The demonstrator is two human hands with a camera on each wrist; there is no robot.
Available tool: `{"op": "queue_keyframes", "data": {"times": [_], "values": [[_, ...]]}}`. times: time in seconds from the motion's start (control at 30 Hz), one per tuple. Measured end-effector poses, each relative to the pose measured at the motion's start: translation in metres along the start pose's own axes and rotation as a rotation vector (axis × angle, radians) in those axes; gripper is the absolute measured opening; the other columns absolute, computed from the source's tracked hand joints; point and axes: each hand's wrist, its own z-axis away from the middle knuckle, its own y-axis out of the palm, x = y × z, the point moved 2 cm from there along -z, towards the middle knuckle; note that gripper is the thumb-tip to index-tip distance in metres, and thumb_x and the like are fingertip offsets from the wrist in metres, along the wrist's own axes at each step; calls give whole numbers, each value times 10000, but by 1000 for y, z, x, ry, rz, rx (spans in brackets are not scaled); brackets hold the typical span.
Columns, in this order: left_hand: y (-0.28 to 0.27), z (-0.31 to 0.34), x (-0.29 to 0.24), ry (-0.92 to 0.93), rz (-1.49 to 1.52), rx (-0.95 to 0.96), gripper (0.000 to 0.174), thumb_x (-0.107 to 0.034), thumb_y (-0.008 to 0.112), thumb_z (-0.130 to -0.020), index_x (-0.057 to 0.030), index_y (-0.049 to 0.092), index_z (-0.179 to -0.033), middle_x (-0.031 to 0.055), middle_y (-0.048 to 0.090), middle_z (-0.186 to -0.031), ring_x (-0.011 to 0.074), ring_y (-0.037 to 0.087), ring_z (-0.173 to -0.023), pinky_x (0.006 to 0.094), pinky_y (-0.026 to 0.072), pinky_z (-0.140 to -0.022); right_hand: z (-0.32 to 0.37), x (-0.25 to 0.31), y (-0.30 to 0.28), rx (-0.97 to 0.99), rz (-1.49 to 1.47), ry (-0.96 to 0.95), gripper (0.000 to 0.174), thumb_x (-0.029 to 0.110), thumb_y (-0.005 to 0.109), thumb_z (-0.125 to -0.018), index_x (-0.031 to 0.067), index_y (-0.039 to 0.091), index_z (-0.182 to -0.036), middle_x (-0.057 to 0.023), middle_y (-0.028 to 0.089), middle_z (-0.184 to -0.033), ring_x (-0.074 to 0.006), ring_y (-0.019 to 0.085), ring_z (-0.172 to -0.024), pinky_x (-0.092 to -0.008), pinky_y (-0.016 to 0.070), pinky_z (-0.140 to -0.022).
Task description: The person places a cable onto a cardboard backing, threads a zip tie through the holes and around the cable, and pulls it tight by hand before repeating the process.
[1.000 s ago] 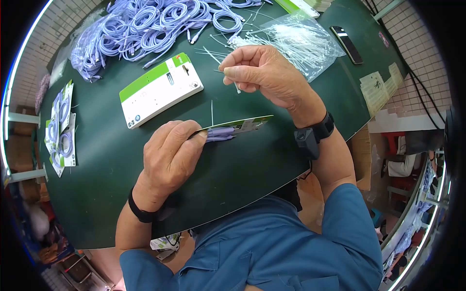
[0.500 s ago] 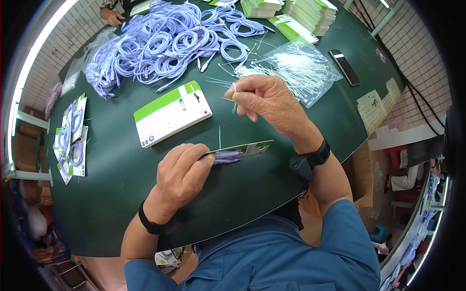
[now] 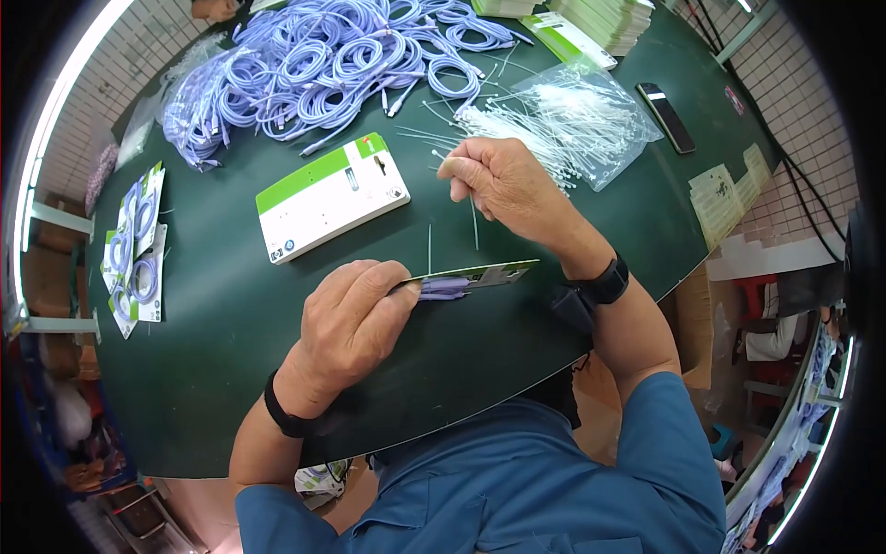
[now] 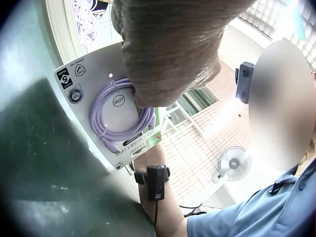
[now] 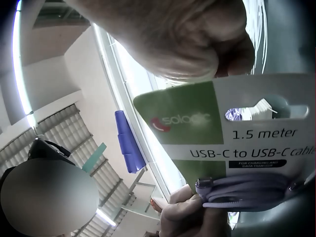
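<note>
My left hand (image 3: 355, 314) grips a white and green retail card (image 3: 508, 271) by its near end, held on edge above the table. A coiled purple USB-C cable (image 4: 97, 111) lies against the card's printed face. From the card's back side a thin white cable tie (image 3: 429, 247) sticks up. Farther forward and to the right, my right hand (image 3: 508, 185) is raised with thumb and forefinger pinched together. Another cable tie (image 3: 476, 229) hangs from its fingers. In the right wrist view the card's hanger slot (image 5: 252, 112) faces the camera, below the right hand.
A stack of cards (image 3: 332, 208) lies ahead of the left hand. Behind it is a heap of purple cables (image 3: 314, 69). A clear bag of cable ties (image 3: 591, 125) and a phone (image 3: 666, 118) lie at right. Finished-looking cable cards (image 3: 138, 249) lie at left.
The head view shifted, showing more of the table's far side than a second ago. My right hand has turned, and its cable tie now hangs lower. The left hand keeps its grip on the card.
</note>
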Motion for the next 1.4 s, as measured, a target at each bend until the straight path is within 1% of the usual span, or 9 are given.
{"op": "queue_keyframes", "data": {"times": [0.07, 0.17, 0.33, 0.37, 0.43, 0.6, 0.9, 1.27, 1.4], "values": [[0, 0, 1, -7, 5, 2, 159, 27, 780, -786, -3, 661, -887, 118, 676, -919, 254, 685, -750, 358, 560, -637, -1, -1, 0, 8, 12, -9, 220, 180, 636, -1076, 0, 757, -1037, -13, 699, -831, -44, 585, -637, -201, 486, -556], [-2, 1, 1, -17, 20, 36, 297, 114, 829, -738, -12, 637, -926, 134, 697, -928, 287, 694, -751, 355, 572, -649, -3, -4, -1, -3, 42, -61, 209, 177, 658, -1061, 1, 766, -1027, -17, 720, -856, -54, 601, -665, -207, 504, -590], [2, 3, 4, -18, 25, 53, 301, 121, 828, -736, -7, 637, -930, 139, 701, -933, 292, 698, -759, 354, 570, -646, -4, -8, -6, -29, 65, -163, 181, 166, 700, -1035, 1, 771, -1057, -27, 744, -899, -79, 670, -757, -211, 537, -664], [3, 3, 4, -5, 23, 29, 254, 89, 817, -742, -2, 648, -909, 134, 693, -924, 281, 691, -751, 356, 566, -641, -4, -9, -6, -28, 55, -149, 181, 166, 700, -1035, 1, 771, -1057, -27, 744, -899, -79, 670, -757, -211, 537, -664], [5, 3, 6, 24, 13, -20, 169, 25, 794, -754, 8, 671, -868, 123, 678, -905, 259, 678, -734, 360, 558, -630, -5, -11, -8, -67, -107, -69, 172, 161, 715, -1029, 1, 761, -1073, -35, 749, -928, -88, 703, -806, -202, 550, -687], [5, 3, 6, 14, 14, -1, 178, 22, 803, -744, 7, 668, -858, 120, 672, -892, 254, 672, -723, 356, 551, -619, -4, -19, 1, -46, -357, 19, 183, 168, 733, -1028, 1, 736, -1103, -54, 747, -975, -99, 741, -885, -189, 574, -725], [5, 0, 7, 15, 16, 9, 201, 36, 808, -725, 1, 653, -847, 116, 668, -890, 246, 657, -714, 340, 533, -603, -2, -25, 20, 32, -428, 61, 186, 177, 733, -1030, 0, 726, -1087, -73, 739, -1000, -85, 727, -863, -179, 578, -746], [5, 1, 8, 13, 22, 16, 220, 29, 812, -720, -3, 661, -876, 112, 672, -898, 246, 659, -722, 342, 535, -607, 3, -19, 27, 101, -338, 34, 201, 192, 713, -1037, -4, 725, -1080, -64, 764, -914, -43, 690, -794, -151, 541, -723], [5, 2, 8, 13, 32, 10, 218, 29, 814, -725, -5, 659, -874, 112, 674, -901, 247, 660, -722, 343, 537, -610, 4, -19, 30, 103, -348, 27, 200, 193, 712, -1037, -1, 726, -1083, -66, 767, -924, -42, 686, -784, -154, 545, -724]]}}
